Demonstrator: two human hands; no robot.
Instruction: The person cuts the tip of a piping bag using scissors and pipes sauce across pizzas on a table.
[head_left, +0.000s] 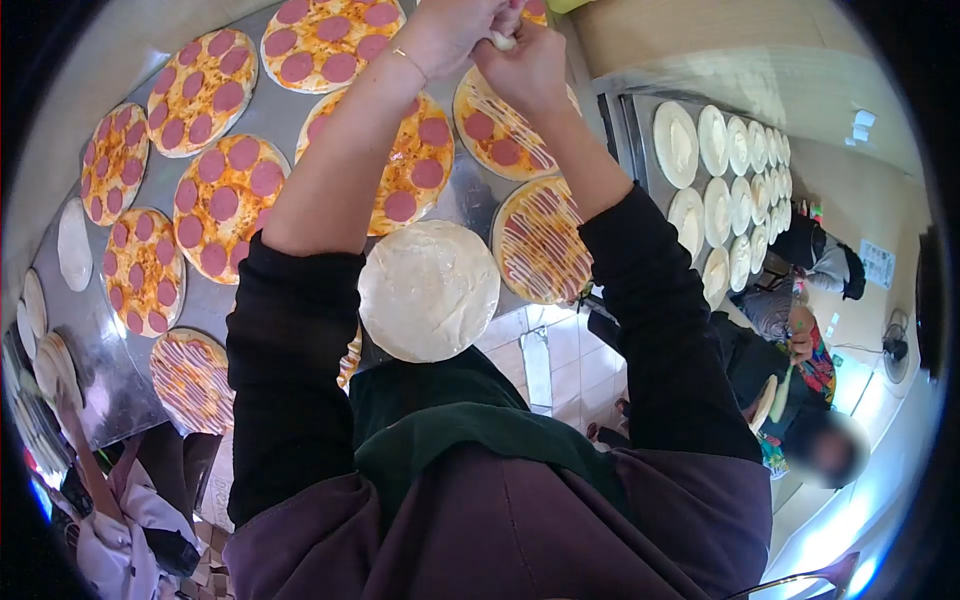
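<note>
My left hand (pixel 465 22) and my right hand (pixel 525 65) are closed together at the top edge of the view. A small pale, soft-looking thing (pixel 503 41) shows between them, mostly hidden by the fingers. Below my right hand lies a pizza (pixel 507 152) with sausage slices, partly covered by pale drizzled lines. A fully striped pizza (pixel 543 240) is nearer to me, beside my right forearm. Between my forearms, a round dough base (pixel 429 291) with a thin whitish coat sits at the table's near edge, close to a sausage-topped pizza (pixel 425 165) without stripes.
More sausage-topped pizzas (pixel 228 205) cover the metal table (pixel 110 375) on the left, with another striped one (pixel 192 380). Rows of dough bases (pixel 717 210) fill a second table at right. A co-worker's hand (pixel 65 405) touches bases at lower left; another person (pixel 770 365) works at right.
</note>
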